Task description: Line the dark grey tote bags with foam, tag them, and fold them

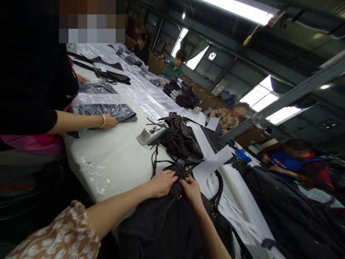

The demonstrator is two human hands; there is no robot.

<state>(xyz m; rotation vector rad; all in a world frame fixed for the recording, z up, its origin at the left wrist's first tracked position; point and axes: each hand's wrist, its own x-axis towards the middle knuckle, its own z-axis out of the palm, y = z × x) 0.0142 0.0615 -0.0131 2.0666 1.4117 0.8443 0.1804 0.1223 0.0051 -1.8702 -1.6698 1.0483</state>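
A black bag (159, 223) with small gold-coloured fittings lies at the near edge of the white table. My left hand (164, 182) rests on its upper part, fingers bent against the dark fabric. Just to the right, my right hand (191, 190) pinches the bag's edge between thumb and fingers. A black strap with a buckle (214, 208) curves up on the right of the bag. Beyond my hands is a pile of black bags with thin cords (183, 138). A grey-white tape dispenser (149, 135) stands left of that pile.
White paper strips (242, 194) and more dark bags (285, 208) lie at right. At left, a co-worker's hand (109, 121) touches a plastic-wrapped bag (121, 111). Scraps (101, 180) lie on the white table (118, 151). Several other people sit farther back.
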